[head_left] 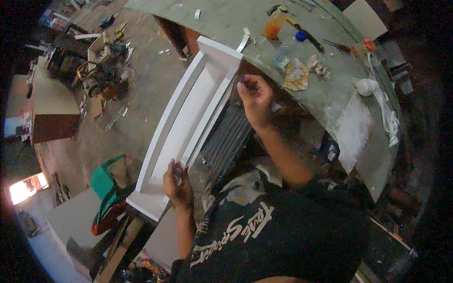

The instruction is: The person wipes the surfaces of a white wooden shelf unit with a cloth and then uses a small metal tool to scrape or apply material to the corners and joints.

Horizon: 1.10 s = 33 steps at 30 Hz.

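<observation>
White-painted long shallow wooden frame (181, 120) leans off the grey worktop (330, 89), long axis running away from the person. Left hand (178, 185) pinches its near rail; right hand (255, 96), fingers curled, touches the far rail's edge.

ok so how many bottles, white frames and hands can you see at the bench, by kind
orange bottle: 1
white frame: 1
hands, left hand and right hand: 2
total: 4
</observation>
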Available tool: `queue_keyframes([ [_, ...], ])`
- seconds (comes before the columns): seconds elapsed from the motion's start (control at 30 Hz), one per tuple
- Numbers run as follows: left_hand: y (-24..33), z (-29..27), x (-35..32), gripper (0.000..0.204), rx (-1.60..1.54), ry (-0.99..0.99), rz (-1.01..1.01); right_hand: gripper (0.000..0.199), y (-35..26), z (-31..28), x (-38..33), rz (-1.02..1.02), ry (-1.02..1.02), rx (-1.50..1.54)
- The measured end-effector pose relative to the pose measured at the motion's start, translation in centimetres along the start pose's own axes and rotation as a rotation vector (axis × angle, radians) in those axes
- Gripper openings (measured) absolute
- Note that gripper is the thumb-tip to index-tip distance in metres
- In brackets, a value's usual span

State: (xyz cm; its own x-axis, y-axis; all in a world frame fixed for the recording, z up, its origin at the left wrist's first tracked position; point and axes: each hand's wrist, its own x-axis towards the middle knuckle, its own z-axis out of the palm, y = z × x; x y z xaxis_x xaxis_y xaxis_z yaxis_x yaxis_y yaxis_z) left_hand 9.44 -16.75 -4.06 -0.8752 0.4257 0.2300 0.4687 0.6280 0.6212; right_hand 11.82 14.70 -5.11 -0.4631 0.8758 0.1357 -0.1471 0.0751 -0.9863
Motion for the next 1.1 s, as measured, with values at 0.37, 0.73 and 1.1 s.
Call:
queue_keyframes([
  [0.37,-3.5,-2.1,-5.8,0.037,0.182,0.194,-0.006,0.017,0.2,1.4,-0.2,0.136,-0.306,0.108],
  [0.73,-6.3,-1.7,-7.5,0.052,0.339,0.404,-0.008,0.021,1.3,0.6,-0.8,0.280,-0.438,0.022],
  [1.1,-6.7,1.7,-7.4,0.083,0.254,0.701,-0.118,0.019,0.6,1.3,0.0,0.211,-0.582,-0.082],
])
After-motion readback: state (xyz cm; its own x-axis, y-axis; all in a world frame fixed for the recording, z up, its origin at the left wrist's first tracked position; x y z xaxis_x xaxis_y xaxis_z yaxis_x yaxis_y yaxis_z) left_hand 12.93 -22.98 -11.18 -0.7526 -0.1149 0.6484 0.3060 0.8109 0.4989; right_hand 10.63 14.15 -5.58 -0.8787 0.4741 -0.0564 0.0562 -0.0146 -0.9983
